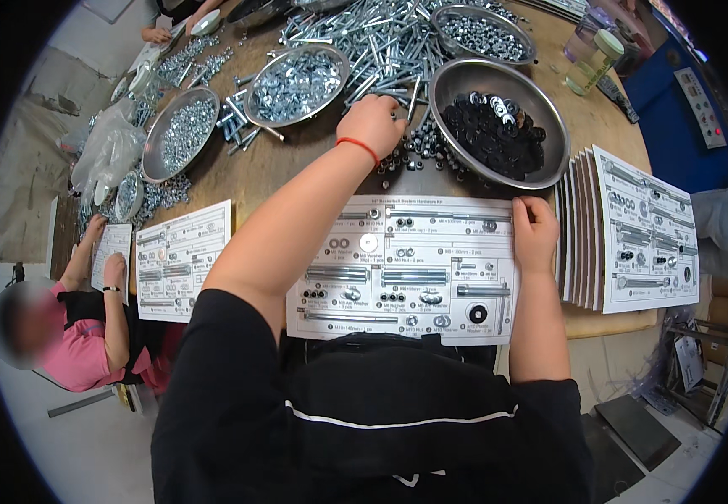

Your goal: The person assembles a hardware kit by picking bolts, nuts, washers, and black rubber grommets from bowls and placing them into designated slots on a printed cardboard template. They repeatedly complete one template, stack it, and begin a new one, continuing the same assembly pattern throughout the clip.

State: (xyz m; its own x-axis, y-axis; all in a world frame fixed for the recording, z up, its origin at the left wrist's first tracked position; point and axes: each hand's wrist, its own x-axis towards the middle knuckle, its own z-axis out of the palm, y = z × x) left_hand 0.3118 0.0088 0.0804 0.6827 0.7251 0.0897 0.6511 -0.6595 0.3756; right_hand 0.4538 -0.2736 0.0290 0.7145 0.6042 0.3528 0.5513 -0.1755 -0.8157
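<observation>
My right hand [536,233] pinches the upper right edge of a white printed hardware card [364,328], which lies in front of me at the table's near edge. Bolts, nuts and washers show in the card's marked boxes, along with a round black washer [478,313] at lower right. My left arm, with a red cord at the wrist, stretches across the card's left part. Beyond it my left hand [372,126] is closed at a scatter of small dark-topped nuts [424,147]; what its fingers hold is hidden. Just right of them stands a steel bowl of black washers [494,139].
Steel bowls hold silver washers [296,84], small nuts [181,134] and more nuts [486,38]. Loose bolts [364,42] heap at the back. Stacked cards [645,235] stand at right. Another card [183,260] lies left, near a person in pink [86,353].
</observation>
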